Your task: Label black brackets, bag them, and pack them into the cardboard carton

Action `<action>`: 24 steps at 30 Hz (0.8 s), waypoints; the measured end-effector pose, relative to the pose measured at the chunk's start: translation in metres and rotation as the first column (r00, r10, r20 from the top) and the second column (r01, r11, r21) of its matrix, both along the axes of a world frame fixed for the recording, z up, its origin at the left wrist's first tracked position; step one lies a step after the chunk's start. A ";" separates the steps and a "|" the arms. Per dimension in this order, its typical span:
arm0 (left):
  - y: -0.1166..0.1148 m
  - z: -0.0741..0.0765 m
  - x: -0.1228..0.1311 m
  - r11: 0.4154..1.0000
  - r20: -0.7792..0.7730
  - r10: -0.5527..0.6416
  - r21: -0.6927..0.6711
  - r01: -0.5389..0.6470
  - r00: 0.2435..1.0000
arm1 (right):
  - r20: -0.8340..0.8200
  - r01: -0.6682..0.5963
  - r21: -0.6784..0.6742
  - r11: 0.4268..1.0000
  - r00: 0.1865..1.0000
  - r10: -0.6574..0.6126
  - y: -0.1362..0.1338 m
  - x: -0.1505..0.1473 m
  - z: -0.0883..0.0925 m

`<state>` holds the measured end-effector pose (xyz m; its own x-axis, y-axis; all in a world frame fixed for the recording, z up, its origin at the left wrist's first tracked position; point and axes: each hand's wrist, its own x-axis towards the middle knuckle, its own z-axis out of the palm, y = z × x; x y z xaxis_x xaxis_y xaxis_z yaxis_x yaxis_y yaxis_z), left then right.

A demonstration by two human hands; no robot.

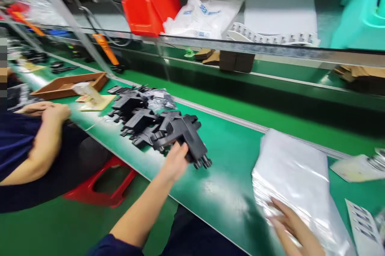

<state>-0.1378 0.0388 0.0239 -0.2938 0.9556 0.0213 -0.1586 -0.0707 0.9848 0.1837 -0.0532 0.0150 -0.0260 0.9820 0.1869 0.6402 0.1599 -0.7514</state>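
Note:
My left hand (176,160) is wrapped round a black plastic housing (188,134) with small prongs at its ends, held tilted over the bench. Just behind it lies a heap of similar black housings (140,119), partly covered by the one I hold. At lower right, my right hand (296,228) has its thumb and fingers at the near left edge of a stack of clear plastic bags (296,168). The fingertips seem to pinch a bag's edge; blur hides how many layers are between them.
A co-worker's hands (49,109) are at the left, near a brown tray (70,85) and a tape dispenser-like block (90,93). A label strip (362,224) lies right of the bags. Overhead, a shelf (270,47) carries a red bin (150,3). A red stool (105,192) stands below.

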 end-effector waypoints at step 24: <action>0.009 -0.004 0.116 0.303 -0.952 -0.278 0.041 0.952 0.129 | -0.719 -0.213 -0.683 0.698 0.363 -0.593 -0.008 0.044 -0.021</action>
